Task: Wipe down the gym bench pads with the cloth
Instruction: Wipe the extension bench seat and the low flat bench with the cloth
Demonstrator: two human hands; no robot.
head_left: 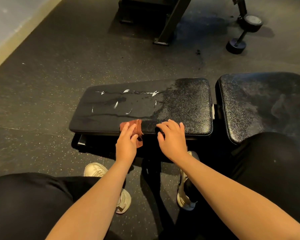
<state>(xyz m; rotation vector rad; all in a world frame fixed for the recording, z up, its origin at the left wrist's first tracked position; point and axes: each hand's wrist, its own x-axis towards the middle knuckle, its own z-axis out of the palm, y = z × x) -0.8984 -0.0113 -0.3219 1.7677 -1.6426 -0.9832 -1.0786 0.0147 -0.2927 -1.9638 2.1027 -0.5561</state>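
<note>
The left grip (126,141) presses the brown cloth (138,124) with laid fingers onto the left pad's (185,104) near edge. The right grip (171,135) rests released beside it. White streaks (126,91) and wet runs cross that pad, and the right pad (258,104) looks smeared, so most wiping seems left.

Cloth (137,125) on near edge of long pad (180,104), under left hand (126,144). Right hand (171,137) just right of it, same edge. Second pad (258,104) farther right, across a gap. Dumbbell (242,35) on floor (50,75) behind; shoes (95,169) in front.
</note>
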